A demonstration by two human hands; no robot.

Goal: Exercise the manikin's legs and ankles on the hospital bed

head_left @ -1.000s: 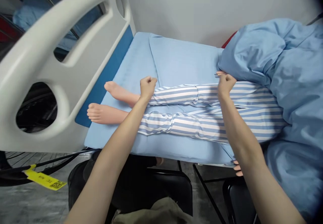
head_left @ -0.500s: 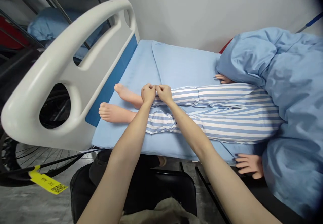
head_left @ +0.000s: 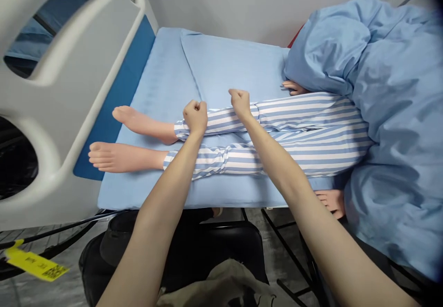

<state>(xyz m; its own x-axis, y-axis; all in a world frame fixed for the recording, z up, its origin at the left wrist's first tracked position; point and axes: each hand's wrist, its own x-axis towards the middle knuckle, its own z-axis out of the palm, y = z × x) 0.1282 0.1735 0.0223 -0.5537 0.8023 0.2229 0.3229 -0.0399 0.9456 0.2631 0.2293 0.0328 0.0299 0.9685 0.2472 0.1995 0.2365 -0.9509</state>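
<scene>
A manikin in blue-and-white striped trousers (head_left: 308,113) lies on its back on the bed. Its bare feet (head_left: 119,157) point to the left. My left hand (head_left: 195,115) is a closed fist over the shin of the farther leg, with nothing visible in it. To its right, my right hand (head_left: 240,102) is also a fist, at the same leg nearer the knee, thumb side up. I cannot tell whether either fist touches the cloth. A gap separates the two hands.
A white and blue bed end (head_left: 114,95) stands at the left. Bunched blue bedding (head_left: 391,81) covers the manikin's upper body at the right, its hands (head_left: 332,201) poking out. A black chair (head_left: 221,247) stands below the bed edge, and a yellow tag (head_left: 36,263) hangs lower left.
My fists, side by side before, have moved apart: the right one has gone toward the knee. The trouser cuffs now show near the ankles. The view has shifted closer and to the right.
</scene>
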